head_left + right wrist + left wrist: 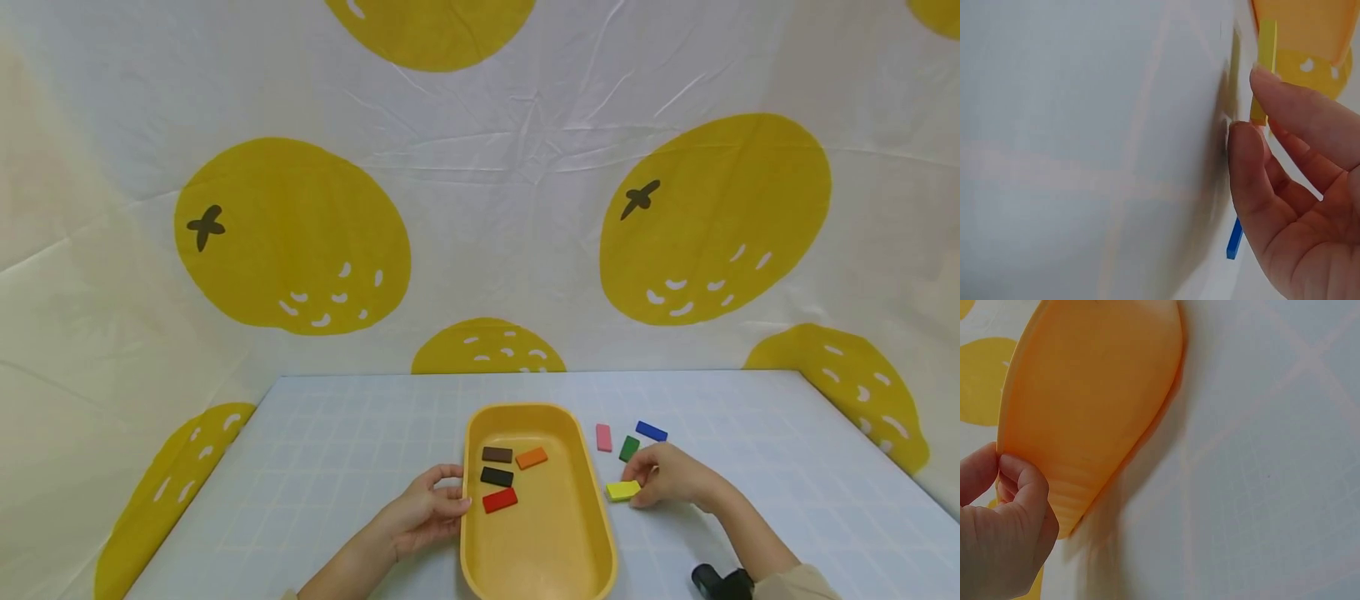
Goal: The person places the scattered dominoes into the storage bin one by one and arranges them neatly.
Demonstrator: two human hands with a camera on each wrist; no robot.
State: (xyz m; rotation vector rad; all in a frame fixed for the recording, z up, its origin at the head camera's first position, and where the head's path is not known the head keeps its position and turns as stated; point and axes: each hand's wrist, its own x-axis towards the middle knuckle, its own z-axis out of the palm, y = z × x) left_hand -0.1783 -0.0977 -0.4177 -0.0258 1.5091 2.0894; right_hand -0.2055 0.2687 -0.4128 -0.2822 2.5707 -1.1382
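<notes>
- The yellow block (621, 492) is just outside the tray (558, 542), near its right wall, at the fingertips of the right hand (671, 477); most of its length sticks out from them toward the tray.
- The right hand pinches that block by its right end, thumb on one side and fingers on the other; whether the block touches the desk (360, 450) I cannot tell.
- It looks light, stiff and hard to break, so a gentle pinch should do; its smooth faces might slip or pivot when held only by one end, and a hold nearer the middle would probably steady it.
- The left hand (427, 512) is clamped on the tray's left rim between thumb and fingers. The tray seems thin-walled and light, likely to slide if knocked, and the rim looks the natural place to hold it.
- The green block (629, 448) lies just beyond the right hand's fingers, the blue block (652, 431) farther off, the pink block (603, 437) nearer the tray.
- Inside the tray, toward its far left, lie the brown block (497, 455), black block (497, 477) and red block (500, 500), with the orange block (532, 458) to their right.
</notes>
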